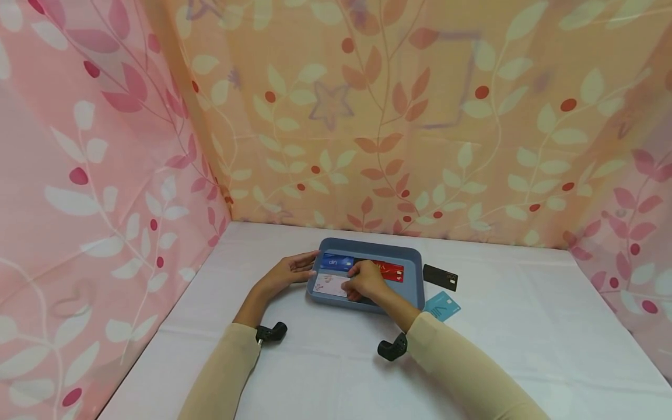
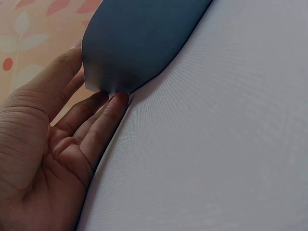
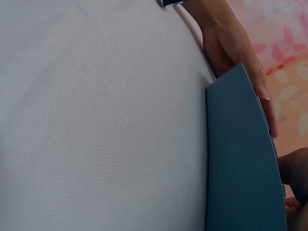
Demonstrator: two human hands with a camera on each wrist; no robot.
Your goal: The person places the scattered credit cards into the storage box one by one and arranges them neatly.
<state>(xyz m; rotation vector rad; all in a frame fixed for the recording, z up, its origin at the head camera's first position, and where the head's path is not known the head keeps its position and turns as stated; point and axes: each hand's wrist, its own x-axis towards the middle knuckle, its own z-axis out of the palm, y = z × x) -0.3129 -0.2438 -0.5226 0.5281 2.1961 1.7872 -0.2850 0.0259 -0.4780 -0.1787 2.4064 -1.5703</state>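
1. The white floral card [image 1: 329,286] lies inside the tray, at its near left, directly left of the curled fingers of the right hand [image 1: 367,280]; its long axis runs left to right, along the tray's length.
2. The right hand is the nearer one, thumb at the card's right edge; I cannot tell whether it pinches the card, since the knuckles hide the contact.
3. Just beyond the floral card is a glossy blue card [image 1: 336,263]; a red card [image 1: 391,272] sits farther right, past the right hand.
4. The tray [image 1: 413,293] is matte blue-grey, rectangular, with rounded corners and raised walls.
5. The left hand [image 1: 286,272] holds nothing between its extended fingers; their tips touch the tray's left end.
6. Outside, to the right, a black card [image 1: 440,277] and a tilted light-blue card [image 1: 443,306] rest on finely ribbed white cloth [image 1: 315,361].
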